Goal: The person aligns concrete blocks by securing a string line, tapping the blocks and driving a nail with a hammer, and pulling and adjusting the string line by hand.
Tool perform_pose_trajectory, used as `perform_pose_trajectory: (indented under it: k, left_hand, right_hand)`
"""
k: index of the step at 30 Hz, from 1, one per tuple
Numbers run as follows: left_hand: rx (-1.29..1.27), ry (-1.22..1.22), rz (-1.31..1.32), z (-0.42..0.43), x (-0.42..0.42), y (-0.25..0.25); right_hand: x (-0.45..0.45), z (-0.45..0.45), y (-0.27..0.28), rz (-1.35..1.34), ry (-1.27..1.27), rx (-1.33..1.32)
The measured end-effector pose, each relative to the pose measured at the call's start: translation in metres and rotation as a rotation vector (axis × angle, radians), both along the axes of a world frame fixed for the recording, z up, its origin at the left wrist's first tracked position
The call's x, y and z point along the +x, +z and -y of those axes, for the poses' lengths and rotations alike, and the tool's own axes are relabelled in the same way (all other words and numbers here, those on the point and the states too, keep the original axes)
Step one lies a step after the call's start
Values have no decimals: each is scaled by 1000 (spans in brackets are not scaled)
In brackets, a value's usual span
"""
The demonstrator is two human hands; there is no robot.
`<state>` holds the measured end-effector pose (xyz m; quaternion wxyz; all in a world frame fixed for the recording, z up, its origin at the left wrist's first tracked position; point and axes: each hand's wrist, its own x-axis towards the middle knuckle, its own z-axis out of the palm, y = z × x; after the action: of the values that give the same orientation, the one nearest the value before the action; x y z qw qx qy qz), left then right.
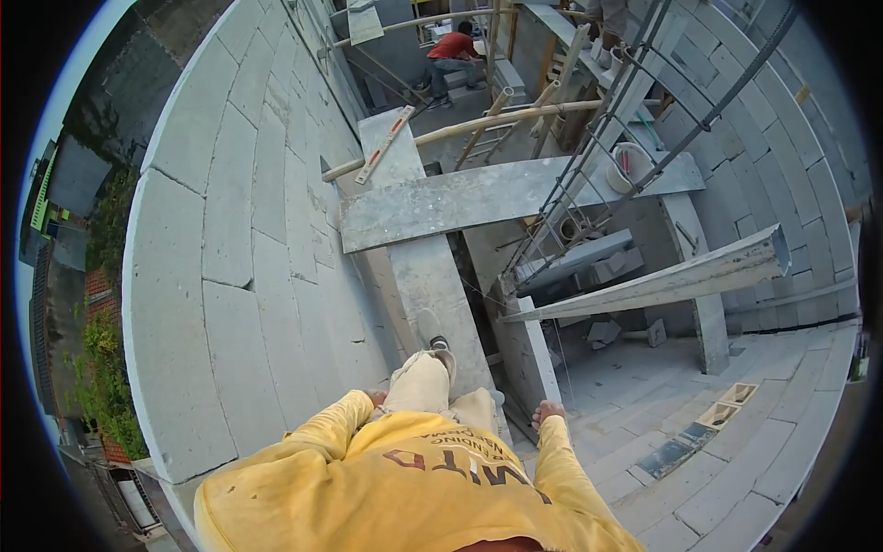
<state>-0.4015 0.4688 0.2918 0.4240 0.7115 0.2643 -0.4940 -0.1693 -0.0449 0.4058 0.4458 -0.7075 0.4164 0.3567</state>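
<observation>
My right hand [548, 413] is out to the right of my knees, beside the end of a pale block wall [536, 354]. Its fingers look curled, and what they hold, if anything, does not show. Close to my left thigh is my left hand [377, 397], mostly covered by the yellow sleeve [333, 423], so its fingers are hidden. One shoe [440, 344] stands on a narrow grey plank [432, 285] that runs forward along the tall block wall [276, 221]. A thin string hangs near my right hand.
A wide board [515, 195] crosses ahead, with a spirit level [384, 144] beyond it and a white bucket [629, 167] at its right. A rebar cage [589, 156] and a long metal-looking channel [662, 281] stand at right. Below, a person in red [452, 48] crouches among bamboo poles.
</observation>
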Motion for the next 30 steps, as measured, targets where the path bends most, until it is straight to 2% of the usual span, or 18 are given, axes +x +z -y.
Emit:
perform_pose_trajectory:
  k: [1,3,4,6,7,10,12,13,14,16,18,20,22,24,26,27,29,30]
  left_hand:
    - [16,-64,33,-9,9,-2]
    - [45,-193,79,-19,14,-2]
    - [111,-16,-87,1,44,40]
    - [82,-252,72,-15,72,75]
    - [72,-368,152,-25,81,75]
    - [-148,-100,233,-54,99,74]
    - [-100,217,147,-65,124,103]
    - [24,443,29,-63,156,169]
    - [155,664,-94,-71,176,207]
    - [41,889,82,-113,181,178]
    - [164,936,383,-165,222,217]
    - [375,817,729,-234,253,238]
    - [588,823,919,-294,292,300]
    - [839,748,1152,-331,328,397]
    - [1141,662,1243,-367,350,472]
    - [1242,626,1393,-397,354,492]
    - [1572,459,1492,-428,364,554]
    - [1653,442,1529,-447,367,579]
  right_hand:
    - [4,-19,26,-94,40,-27]
    - [-1,-39,16,-179,1,-6]
    - [-5,-45,7,-217,34,-4]
    - [4,-70,7,-298,74,-8]
    - [13,-83,10,-341,95,-8]
    - [55,-124,37,-292,168,-34]
    - [92,-150,44,-251,261,-95]
    - [109,-157,44,-157,253,-56]
    - [125,-165,44,-66,242,-13]
    - [166,-191,46,21,242,2]
    - [202,-218,45,85,243,26]
    - [227,-249,54,134,261,41]
    - [244,-272,55,120,345,50]
    - [250,-290,61,125,374,82]
    - [253,-295,56,114,422,73]
    - [252,-295,54,95,440,53]
    - [251,-297,46,51,432,24]
    - [248,-294,43,23,405,12]
